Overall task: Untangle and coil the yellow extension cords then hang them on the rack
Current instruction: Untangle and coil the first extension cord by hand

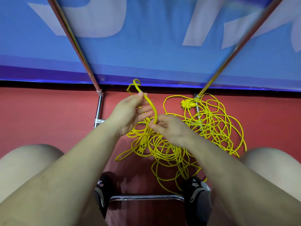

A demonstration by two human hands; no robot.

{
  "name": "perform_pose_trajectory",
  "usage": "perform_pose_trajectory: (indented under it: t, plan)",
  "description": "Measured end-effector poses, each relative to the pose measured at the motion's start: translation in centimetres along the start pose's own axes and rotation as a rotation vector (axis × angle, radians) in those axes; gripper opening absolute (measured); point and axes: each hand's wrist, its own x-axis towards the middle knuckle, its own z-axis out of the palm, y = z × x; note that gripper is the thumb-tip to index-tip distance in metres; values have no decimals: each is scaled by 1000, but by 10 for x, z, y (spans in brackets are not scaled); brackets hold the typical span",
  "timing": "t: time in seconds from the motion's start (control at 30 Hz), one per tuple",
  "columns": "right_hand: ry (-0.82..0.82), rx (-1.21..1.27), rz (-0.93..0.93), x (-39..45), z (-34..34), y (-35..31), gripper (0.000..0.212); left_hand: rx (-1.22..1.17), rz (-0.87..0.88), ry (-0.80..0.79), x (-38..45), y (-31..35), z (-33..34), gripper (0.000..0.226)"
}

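A tangled heap of yellow extension cord (175, 154) lies on the red floor between my knees and the rack's base. A yellow multi-socket end (142, 148) lies in the heap, and a second yellow outlet block (187, 104) sits by the right rack pole. My left hand (130, 111) pinches a raised stretch of cord (151, 105) near its looped, knotted tip. My right hand (169, 128) grips the same stretch lower down, just above the heap.
Two chrome rack poles (73, 39) (241, 44) rise from metal base bars (98, 110) on the floor, in front of a blue banner (154, 46). A chrome bar (146, 197) runs between my dark shoes (197, 193).
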Motion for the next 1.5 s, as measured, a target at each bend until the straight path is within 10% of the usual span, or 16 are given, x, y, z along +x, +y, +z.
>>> perform_pose_trajectory:
  t: [0.3,0.4,0.5,0.67,0.77,0.9,1.5]
  plan:
    - [219,1120,319,3,-36,-14,20,931,-11,-203,-4,-30,-23,76]
    - [280,1247,356,2,-44,-10,21,1043,116,-185,-1,-30,-25,43]
    - [227,894,447,-2,-49,-9,33,1034,242,-129,1,-30,-24,3]
    - [591,122,141,-1,-43,4,22,1109,309,-181,-2,-23,-22,14]
    - [397,-11,-61,0,-36,6,18,1156,386,-189,-7,-19,-16,16]
    - [224,-42,-12,0,-29,4,15,1145,463,-102,-8,-12,-19,15]
    - [724,668,3,-3,-56,-12,9,1094,211,-79,5,-33,-44,26]
